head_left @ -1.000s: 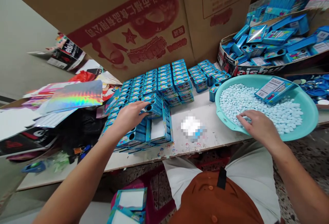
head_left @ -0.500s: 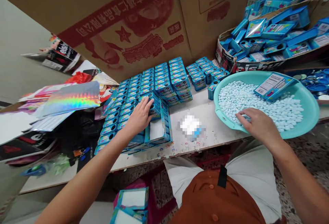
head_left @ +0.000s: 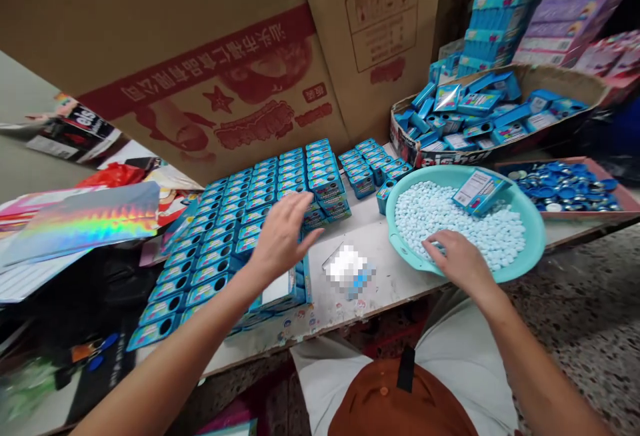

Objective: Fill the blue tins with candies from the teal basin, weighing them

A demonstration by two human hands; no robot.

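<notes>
My left hand (head_left: 283,233) hovers over the right part of the rows of small blue candy boxes (head_left: 215,243), its fingers extended and thumb apart, holding nothing. Many of these boxes show a round dark hole in the top. Below that hand lies a box with a blank white side (head_left: 277,287). My right hand (head_left: 461,261) is above the near rim of a turquoise basin (head_left: 534,239), its fingers curled and the tips brought together among pale blue candies (head_left: 420,216). Whatever those fingertips hold is too small to make out. A blue box (head_left: 479,193) leans on the candies.
Behind the rows stands a large cardboard carton (head_left: 200,56). A cut-down carton (head_left: 565,83) of loose blue boxes is at the back right, beside a tray of blue caps (head_left: 560,186). Papers and a shiny holographic sheet (head_left: 90,223) are piled at left. A pixelated patch covers something mid-table.
My left hand has lifted off the boxes and moved right, its thumb spreading. My right hand stays at the basin with fingers curled. The view has shifted, showing more at the right.
</notes>
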